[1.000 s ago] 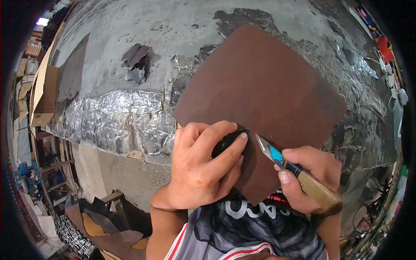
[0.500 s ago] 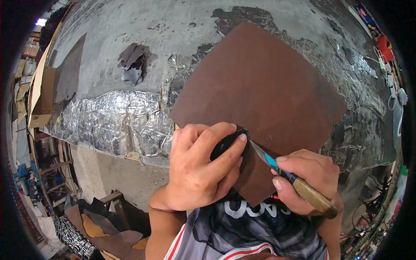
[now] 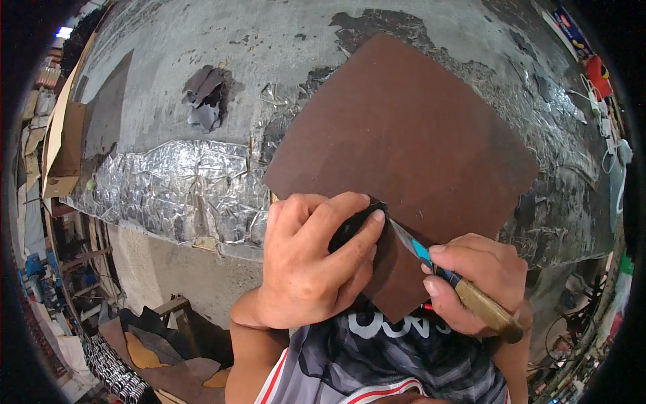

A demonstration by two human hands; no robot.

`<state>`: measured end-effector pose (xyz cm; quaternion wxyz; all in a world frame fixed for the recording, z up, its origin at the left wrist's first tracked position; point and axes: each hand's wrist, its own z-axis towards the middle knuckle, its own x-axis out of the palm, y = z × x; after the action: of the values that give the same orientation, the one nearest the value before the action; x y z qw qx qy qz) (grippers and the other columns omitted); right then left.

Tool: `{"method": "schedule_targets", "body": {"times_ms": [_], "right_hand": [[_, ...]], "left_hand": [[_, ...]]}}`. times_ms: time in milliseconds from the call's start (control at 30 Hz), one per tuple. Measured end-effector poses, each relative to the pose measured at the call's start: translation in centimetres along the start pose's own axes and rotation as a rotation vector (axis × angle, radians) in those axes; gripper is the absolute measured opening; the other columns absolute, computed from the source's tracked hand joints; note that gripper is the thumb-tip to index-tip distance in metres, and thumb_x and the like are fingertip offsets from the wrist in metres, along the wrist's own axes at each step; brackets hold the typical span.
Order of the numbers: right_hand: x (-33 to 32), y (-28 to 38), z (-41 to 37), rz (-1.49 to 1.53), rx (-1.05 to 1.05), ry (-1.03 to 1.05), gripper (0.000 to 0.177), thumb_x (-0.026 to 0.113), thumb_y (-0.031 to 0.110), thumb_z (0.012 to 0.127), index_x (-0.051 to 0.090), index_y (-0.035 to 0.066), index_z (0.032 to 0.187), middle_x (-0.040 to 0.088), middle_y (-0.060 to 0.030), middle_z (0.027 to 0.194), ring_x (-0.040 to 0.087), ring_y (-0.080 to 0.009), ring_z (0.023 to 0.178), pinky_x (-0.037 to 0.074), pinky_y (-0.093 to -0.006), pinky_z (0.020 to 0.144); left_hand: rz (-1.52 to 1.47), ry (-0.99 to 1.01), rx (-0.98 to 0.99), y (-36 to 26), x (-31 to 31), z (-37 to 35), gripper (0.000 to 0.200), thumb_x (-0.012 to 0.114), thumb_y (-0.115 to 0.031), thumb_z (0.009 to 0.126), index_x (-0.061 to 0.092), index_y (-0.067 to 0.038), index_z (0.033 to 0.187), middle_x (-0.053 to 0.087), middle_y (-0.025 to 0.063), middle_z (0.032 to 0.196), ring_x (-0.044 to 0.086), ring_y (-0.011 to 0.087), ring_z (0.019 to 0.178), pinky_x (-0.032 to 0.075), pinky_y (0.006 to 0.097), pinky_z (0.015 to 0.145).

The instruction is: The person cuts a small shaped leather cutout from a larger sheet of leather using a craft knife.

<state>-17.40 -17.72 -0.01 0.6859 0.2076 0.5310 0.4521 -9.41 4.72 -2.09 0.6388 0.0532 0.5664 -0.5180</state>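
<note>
The clock is centred between the two hands, with twelve at the top of the view. The left hand (image 3: 316,262) is at nine o'clock, its fingers bent over a black piece (image 3: 348,227) and touching it; whether it grips this piece or only presses it, I cannot tell. The right hand (image 3: 481,279) is near three o'clock, closed firmly around the handle of a knife (image 3: 488,308). The blade, with turquoise near its base, points between ten and eleven, and its tip is just beside a left fingertip.

The brown sheet (image 3: 404,135) spreads mainly toward twelve, and one corner comes down between the hands to six, near the dark patterned shirt (image 3: 404,353).

Under the sheet is the worn grey table (image 3: 262,40). Between nine and ten, a wrinkled silvery covering (image 3: 195,175) lies along its edge, and farther the same way stands a cardboard box (image 3: 66,158). A dark scrap (image 3: 205,94) rests at ten. At two are white cords (image 3: 602,121), near a red object (image 3: 596,75). Around eight, below the table, brown and tan pieces (image 3: 192,377) lie heaped.
</note>
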Motion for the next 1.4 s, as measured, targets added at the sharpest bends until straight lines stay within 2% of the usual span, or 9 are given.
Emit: {"method": "schedule_targets", "body": {"times_ms": [167,367,467,733,900,1100,1233,1400], "right_hand": [[0.2,0.1,0.5,-0.029,-0.012,-0.022,0.041,0.085,0.002,0.075,0.068,-0.001,0.112,0.071,-0.0135,0.089,0.071,-0.0276,0.068,0.059,-0.0357,0.060],[-0.6,0.2,0.7,-0.040,0.035,0.046,0.042,0.085,0.003,0.073,0.069,0.000,0.112,0.072,-0.0112,0.090,0.072,-0.0274,0.071,0.059,-0.0352,0.061],[-0.1,0.5,1.0,-0.085,0.056,-0.020,0.029,0.076,0.000,0.075,0.068,0.002,0.103,0.073,-0.0101,0.076,0.072,-0.0260,0.065,0.057,-0.0349,0.062],[-0.6,1.6,2.4,-0.181,0.023,0.036,0.032,0.080,0.001,0.070,0.071,0.004,0.101,0.072,-0.0092,0.078,0.070,-0.0273,0.065,0.053,-0.0365,0.059],[-1.0,1.5,2.4,-0.113,0.096,0.077,0.031,0.080,0.000,0.069,0.072,0.003,0.099,0.072,-0.0093,0.082,0.069,-0.0274,0.065,0.053,-0.0378,0.061],[-0.7,1.5,1.8,-0.141,0.055,0.061,0.030,0.079,-0.001,0.069,0.073,0.004,0.098,0.073,-0.0090,0.085,0.070,-0.0280,0.069,0.054,-0.0380,0.064],[-1.3,1.5,1.8,-0.060,0.154,0.104,0.030,0.078,-0.001,0.071,0.072,0.002,0.100,0.072,-0.0114,0.089,0.072,-0.0287,0.072,0.055,-0.0385,0.064],[-0.3,0.8,0.5,0.021,0.178,-0.007,0.031,0.082,0.002,0.076,0.070,0.001,0.104,0.072,-0.0124,0.085,0.072,-0.0291,0.067,0.059,-0.0369,0.060]], "left_hand": [[0.007,0.017,0.001,0.1,0.0,-0.1,0.046,0.073,-0.006,0.064,0.077,-0.009,0.109,0.067,0.0124,0.115,0.060,0.0291,0.090,0.049,0.0395,0.079],[-0.001,0.011,0.004,0.1,-0.1,0.0,0.045,0.070,-0.006,0.065,0.077,-0.009,0.109,0.068,0.0120,0.115,0.061,0.0295,0.091,0.049,0.0398,0.080],[0.001,0.004,0.007,0.2,0.0,-0.1,0.044,0.069,-0.005,0.066,0.077,-0.009,0.109,0.068,0.0117,0.114,0.061,0.0294,0.091,0.049,0.0399,0.080],[0.015,-0.005,-0.004,0.0,0.1,0.0,0.041,0.068,-0.002,0.068,0.078,-0.009,0.107,0.069,0.0114,0.113,0.061,0.0289,0.090,0.050,0.0386,0.079],[0.007,-0.026,-0.017,0.0,0.2,0.0,0.038,0.068,-0.002,0.070,0.078,-0.009,0.107,0.069,0.0110,0.113,0.062,0.0289,0.090,0.050,0.0385,0.079],[-0.005,-0.019,-0.009,0.2,0.1,0.0,0.038,0.068,-0.003,0.070,0.078,-0.008,0.106,0.070,0.0115,0.113,0.062,0.0291,0.091,0.051,0.0381,0.080],[-0.017,-0.016,0.010,0.4,0.0,0.0,0.038,0.068,-0.005,0.069,0.078,-0.007,0.106,0.070,0.0117,0.114,0.063,0.0291,0.091,0.051,0.0380,0.079],[-0.006,-0.032,0.016,0.5,0.2,-0.1,0.039,0.068,-0.006,0.068,0.078,-0.007,0.106,0.070,0.0117,0.114,0.063,0.0291,0.091,0.051,0.0380,0.079]]}}
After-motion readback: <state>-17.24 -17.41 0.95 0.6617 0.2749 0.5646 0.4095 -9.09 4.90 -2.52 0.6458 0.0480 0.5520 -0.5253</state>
